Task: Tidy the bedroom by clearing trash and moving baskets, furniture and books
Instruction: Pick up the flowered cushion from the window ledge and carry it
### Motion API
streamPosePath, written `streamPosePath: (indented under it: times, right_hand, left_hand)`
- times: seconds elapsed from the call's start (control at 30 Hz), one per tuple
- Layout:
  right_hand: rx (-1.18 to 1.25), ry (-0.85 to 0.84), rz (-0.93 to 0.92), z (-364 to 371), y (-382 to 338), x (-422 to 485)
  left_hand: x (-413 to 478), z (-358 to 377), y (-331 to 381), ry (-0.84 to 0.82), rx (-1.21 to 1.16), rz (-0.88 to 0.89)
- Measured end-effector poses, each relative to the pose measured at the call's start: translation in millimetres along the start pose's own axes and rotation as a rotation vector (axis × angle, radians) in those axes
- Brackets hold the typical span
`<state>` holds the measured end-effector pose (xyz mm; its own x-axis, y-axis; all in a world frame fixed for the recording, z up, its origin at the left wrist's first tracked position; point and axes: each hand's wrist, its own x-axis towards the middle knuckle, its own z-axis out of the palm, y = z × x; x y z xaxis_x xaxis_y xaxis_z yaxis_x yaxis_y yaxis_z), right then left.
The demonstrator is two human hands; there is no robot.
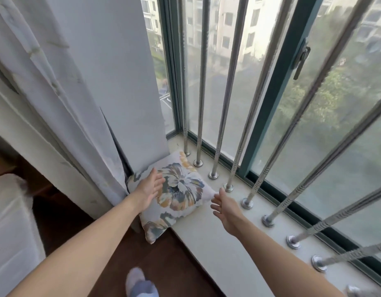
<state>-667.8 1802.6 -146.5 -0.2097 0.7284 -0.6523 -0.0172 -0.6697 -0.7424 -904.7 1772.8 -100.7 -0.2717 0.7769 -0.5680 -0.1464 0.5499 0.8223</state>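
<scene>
Head: cushion (181, 189) lies between left hand (148, 188), right hand (227, 210).

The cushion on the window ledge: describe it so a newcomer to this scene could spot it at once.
Find the big barred window and follow its pale ledge to the left end, by the white curtain. A square cushion lies there, one corner overhanging the dark floor. Only it carries colour: white fabric with a large grey-blue and orange flower.
</scene>
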Motion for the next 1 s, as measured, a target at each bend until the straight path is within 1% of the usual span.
streamPosePath:
  times: [0.1, 0.23, 0.3, 0.33, 0.43, 0.57, 0.73, 0.87, 1.0]
  right_hand:
    - [0.034, 0.048, 0.015, 0, -5, 25]
    - [0.106, 0.131, 0.041, 10, -10, 63]
    - [0.143, 0.181, 0.076, 26, -6, 92]
    - [0.130, 0.193, 0.081, 27, -5, 92]
    - [0.172, 0.262, 0.112, 54, 4, 123]
    - [0.264, 0.375, 0.203, 89, 28, 164]
    - [0.358, 0.493, 0.316, 125, 64, 199]
    - [0.363, 0.534, 0.352, 137, 81, 213]
    - [0.340, 0.570, 0.383, 146, 98, 238]
  left_hand:
    - [36, 5, 10, -0.036, 0.067, -0.018]
    - [91, 4, 18, -0.127, 0.178, -0.043]
    - [133, -5, 22, -0.183, 0.241, -0.072]
    - [138, -6, 21, -0.181, 0.254, -0.078]
    - [192, -20, 31, -0.249, 0.297, -0.129]
    - [266, -34, 44, -0.301, 0.378, -0.181]
    - [352, -45, 38, -0.331, 0.583, -0.176]
    - [393, -57, 24, -0.309, 0.659, -0.192]
    - [429, -72, -5, -0.278, 0.744, -0.190]
